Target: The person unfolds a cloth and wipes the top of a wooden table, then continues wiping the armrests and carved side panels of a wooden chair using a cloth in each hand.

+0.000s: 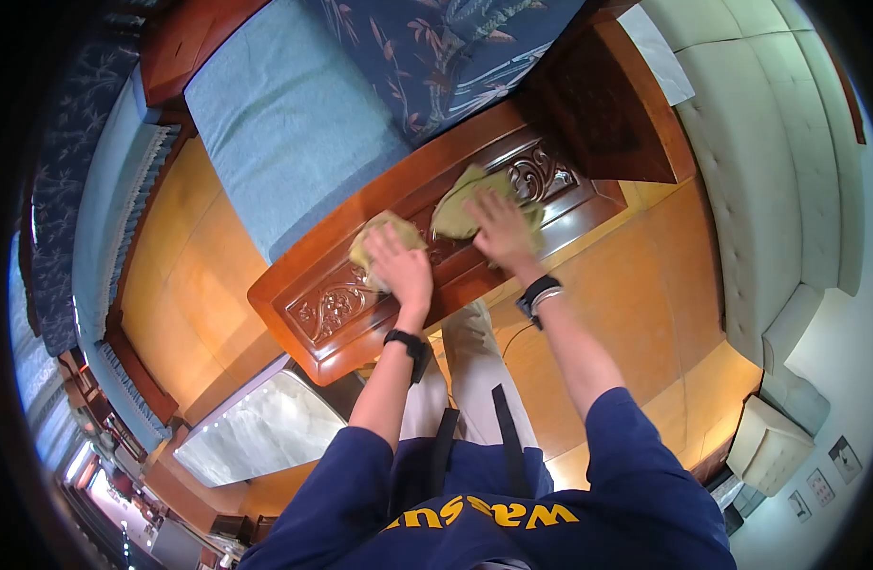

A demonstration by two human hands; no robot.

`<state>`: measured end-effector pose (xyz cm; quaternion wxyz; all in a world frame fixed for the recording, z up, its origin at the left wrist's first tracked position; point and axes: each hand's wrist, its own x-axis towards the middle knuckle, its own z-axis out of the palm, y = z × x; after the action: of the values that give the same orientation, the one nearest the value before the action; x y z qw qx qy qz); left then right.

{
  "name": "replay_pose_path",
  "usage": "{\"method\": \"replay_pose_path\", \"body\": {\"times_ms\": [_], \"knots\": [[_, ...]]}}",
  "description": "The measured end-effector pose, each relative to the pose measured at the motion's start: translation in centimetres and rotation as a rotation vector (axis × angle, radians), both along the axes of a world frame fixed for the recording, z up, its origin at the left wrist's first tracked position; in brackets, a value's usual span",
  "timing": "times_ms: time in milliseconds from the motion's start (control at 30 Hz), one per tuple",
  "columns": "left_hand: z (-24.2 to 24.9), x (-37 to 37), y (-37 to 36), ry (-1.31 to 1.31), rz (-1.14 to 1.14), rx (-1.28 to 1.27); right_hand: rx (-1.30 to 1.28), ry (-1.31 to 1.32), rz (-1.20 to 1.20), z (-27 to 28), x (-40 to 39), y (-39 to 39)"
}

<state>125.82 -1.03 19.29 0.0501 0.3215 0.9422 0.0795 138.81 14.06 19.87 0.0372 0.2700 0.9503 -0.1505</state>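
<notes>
A dark reddish-brown carved wooden panel forms the side of a sofa. My left hand holds a yellowish cloth against its middle, fingers stretched over the fabric. Farther right, a larger olive-green cloth is pressed to the carving under my right hand, whose fingers also extend across it. The right hand and its cloth are slightly blurred. Both palms cover part of the cloths, so the undersides are hidden.
A light blue seat cushion and a dark patterned cushion lie just beyond the panel. A marble-topped table stands at lower left. A pale tufted sofa runs along the right. Tan tiled floor lies between.
</notes>
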Motion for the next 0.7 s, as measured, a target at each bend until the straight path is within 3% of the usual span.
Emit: {"method": "replay_pose_path", "body": {"times_ms": [167,333,533,700], "knots": [[1.8,3.2,7.1,-0.224,-0.465,0.115,0.169,0.069,-0.264,-0.2,3.8,7.0],[1.1,3.4,8.5,-0.156,-0.773,0.286,0.201,0.061,-0.373,-1.4,5.6,8.2],[1.7,-0.3,0.8,-0.239,-0.932,0.319,0.184,0.049,-0.569,-2.1,2.7,-0.6],[1.9,-4.5,-9.8,-0.198,-0.843,0.210,0.019,0.035,-0.436,-0.2,-4.5,-12.4]]}}
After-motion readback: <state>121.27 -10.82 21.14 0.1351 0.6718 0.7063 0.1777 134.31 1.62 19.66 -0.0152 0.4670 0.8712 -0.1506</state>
